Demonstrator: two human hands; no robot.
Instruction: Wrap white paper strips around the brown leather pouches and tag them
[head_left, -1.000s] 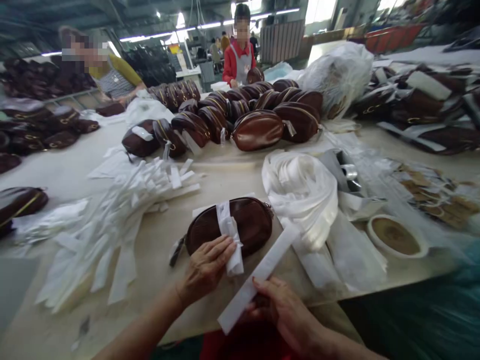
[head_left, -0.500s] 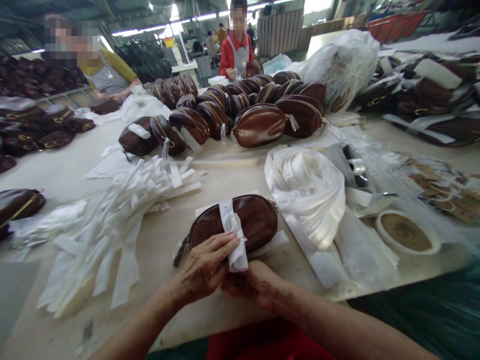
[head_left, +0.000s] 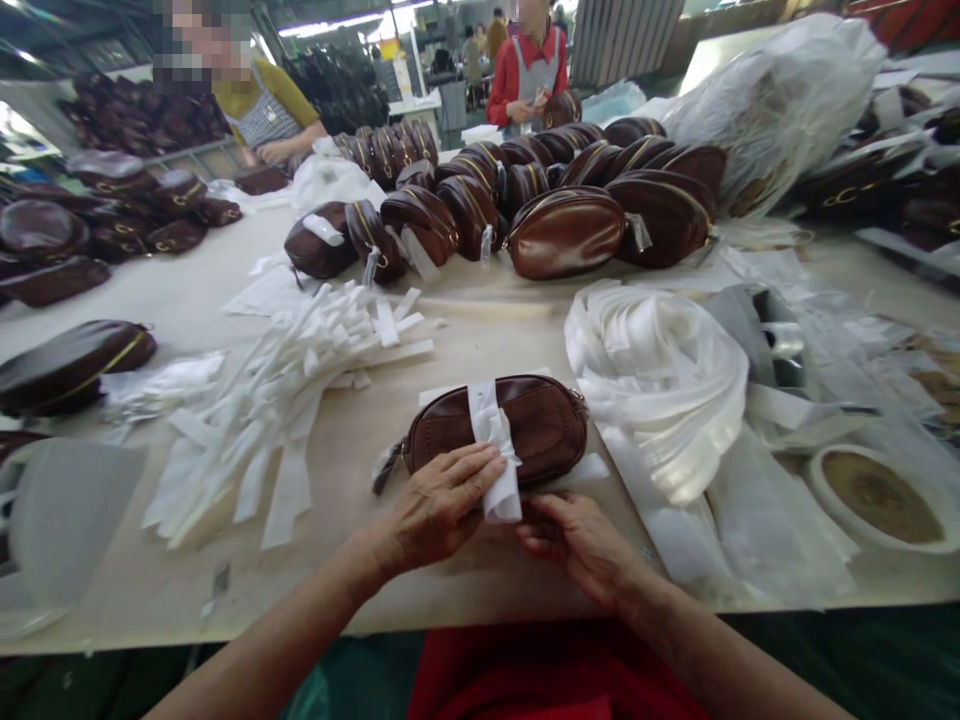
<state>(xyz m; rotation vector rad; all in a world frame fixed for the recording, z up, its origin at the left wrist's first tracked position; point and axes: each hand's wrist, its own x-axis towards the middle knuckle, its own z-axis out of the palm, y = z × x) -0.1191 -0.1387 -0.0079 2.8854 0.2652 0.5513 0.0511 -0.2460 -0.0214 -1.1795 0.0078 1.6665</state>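
A small dark brown zip bag (head_left: 547,425) lies on the table before me, a white wrapping strip (head_left: 484,400) around its middle. The strip's lower part is crumpled and its loose end curls over the bag's near edge. My left hand (head_left: 450,500) presses its fingers over this strip at the near side of the bag; its thumb is hidden beneath. Just right of the strip's end, my right hand (head_left: 574,540) is at the bag's near edge, fingers loosely bent and apart, with nothing visible in them. A zip pull (head_left: 388,468) sticks out at the bag's left end.
Loose white strips (head_left: 300,370) are heaped on the left. On the right lie a coil of white strip material (head_left: 660,370), a tape roll (head_left: 877,495) and a grey tape dispenser (head_left: 750,325). Several finished brown bags (head_left: 566,235) stand behind. Two co-workers are across the table.
My right hand has drawn out from under the strip's end to the right, its fingers loosening. My left hand stays on the strip. The whole view has shifted.
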